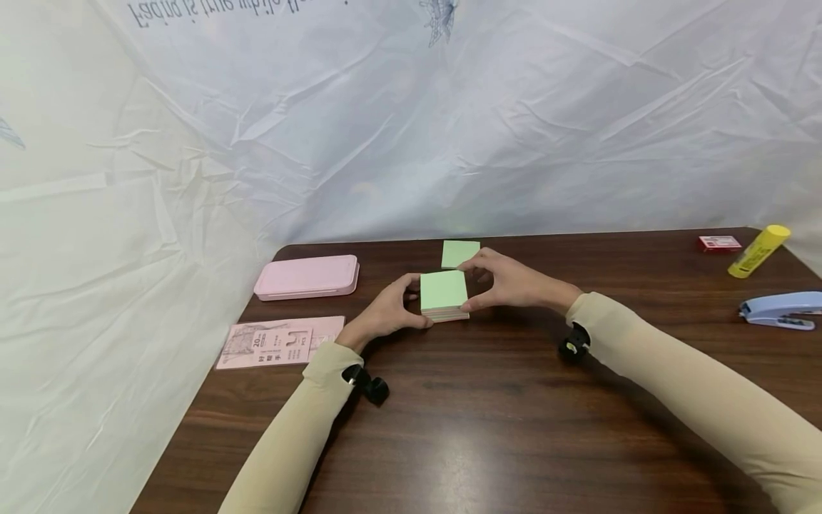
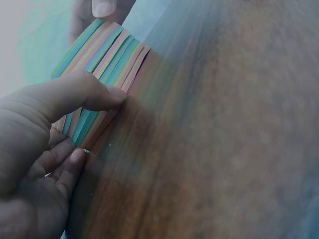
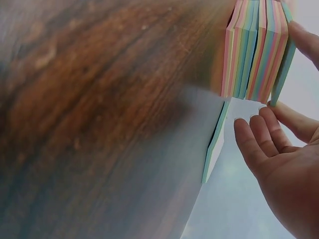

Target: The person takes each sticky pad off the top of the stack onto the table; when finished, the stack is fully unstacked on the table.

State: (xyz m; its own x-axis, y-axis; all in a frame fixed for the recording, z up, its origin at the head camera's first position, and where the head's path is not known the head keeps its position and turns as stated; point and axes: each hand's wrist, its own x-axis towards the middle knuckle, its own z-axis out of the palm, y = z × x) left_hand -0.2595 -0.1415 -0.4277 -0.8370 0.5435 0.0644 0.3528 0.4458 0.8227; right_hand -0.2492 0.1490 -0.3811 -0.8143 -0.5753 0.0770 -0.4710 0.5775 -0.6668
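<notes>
A dark wooden tabletop (image 1: 488,428) carries everything, with a creased white sheet (image 1: 193,143) hung behind its far edge and down its left side. Two arms in beige sleeves (image 1: 706,385) reach in from the near edge.

Near the far left corner lies a flat pink case (image 1: 307,276), and closer along the left edge a pink printed card (image 1: 277,342). At the right edge sits a pale blue stapler (image 1: 780,309); beyond it, toward the far right corner, a yellow glue stick (image 1: 758,251) lies tilted beside a small red box (image 1: 720,243).

The left hand (image 1: 388,312) and right hand (image 1: 507,281) meet near the middle of the far edge, on either side of a block of sticky notes (image 1: 444,295). The block stands on the tabletop, green on top, with striped pink, green and blue layers along its side. The left hand grips its left side, thumb curled across the layered edge; the right hand pinches its far right corner between thumb and fingertips, the other fingers (image 3: 259,139) relaxed. Just beyond the block, toward the far edge, a single green note (image 1: 459,253) lies flat.
</notes>
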